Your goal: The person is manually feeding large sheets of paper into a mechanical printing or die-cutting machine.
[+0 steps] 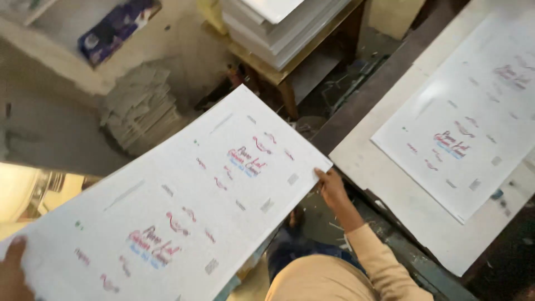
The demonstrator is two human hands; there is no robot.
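a large printed sheet (184,200) hangs in mid-air between my two hands, seen from the head camera as i look down over a cluttered print-shop floor. my right hand (331,187) pinches the sheet's far right corner, fingers closed on the edge, the beige sleeve (368,262) running back toward me. my left hand (12,267) sits at the lower-left corner, only partly in frame; it touches the sheet's edge, and it appears to be gripping, though most of its fingers are out of sight.

the sheet's long axis runs on a diagonal from my left hand up and rightward, so it lies left of the right fingers and right of the left ones. it tilts, far end higher.

off to the right, apart from the held sheet, a second printed sheet (468,117) lies flat on a pale work table (390,184), nearer my right hand than my left. beyond, a thick stack of white sheets (284,28) rests on a wooden stand (284,83), and a slumped grey pile of paper (139,106) sits on the floor.
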